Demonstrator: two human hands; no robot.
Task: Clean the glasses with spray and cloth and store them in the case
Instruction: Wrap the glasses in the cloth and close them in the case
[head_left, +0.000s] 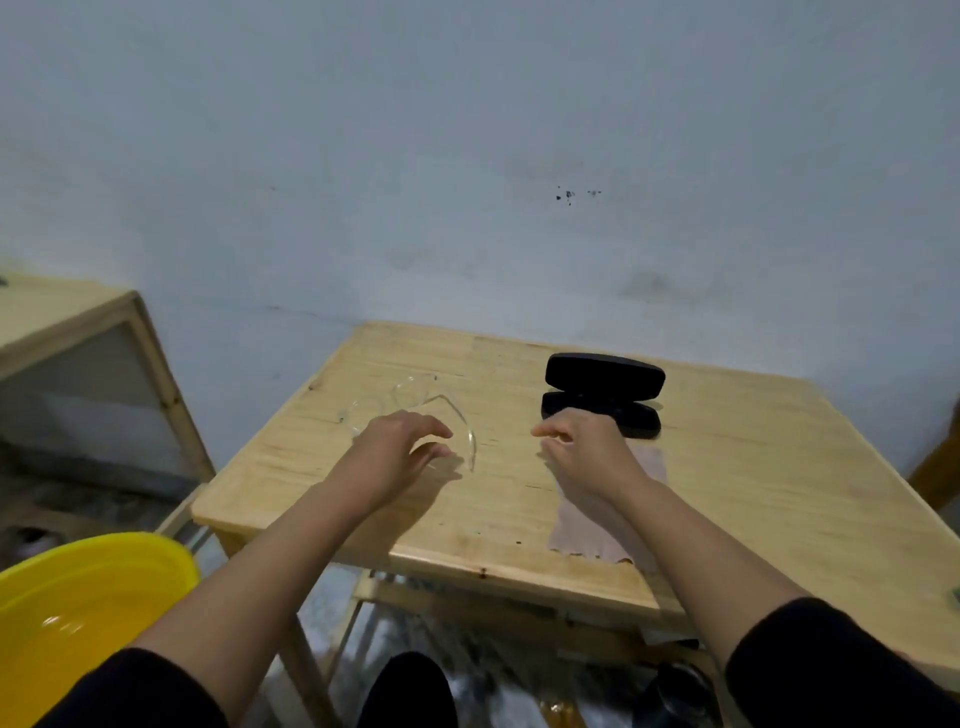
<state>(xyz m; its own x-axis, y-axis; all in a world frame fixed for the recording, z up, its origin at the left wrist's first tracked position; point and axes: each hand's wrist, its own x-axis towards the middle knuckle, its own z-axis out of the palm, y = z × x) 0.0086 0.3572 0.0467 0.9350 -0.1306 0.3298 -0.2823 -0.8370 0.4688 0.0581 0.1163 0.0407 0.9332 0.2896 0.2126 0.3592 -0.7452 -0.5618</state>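
Note:
Clear-framed glasses (415, 400) lie on the wooden table (727, 467), arms unfolded toward me. My left hand (400, 452) hovers over their near side with fingers curved and apart; one arm of the glasses (470, 441) shows just past the fingertips. Whether the hand touches it I cannot tell. A black glasses case (605, 384) stands open at the back right. My right hand (587, 447) is just in front of the case, fingers loosely spread, holding nothing. A beige cleaning cloth (597, 530) lies flat under my right forearm. No spray bottle is visible.
A yellow plastic basin (78, 613) sits low at the left, beside the table. Another wooden table (67, 317) stands farther left. A grey wall is right behind the table. Dark objects lie on the floor under the table.

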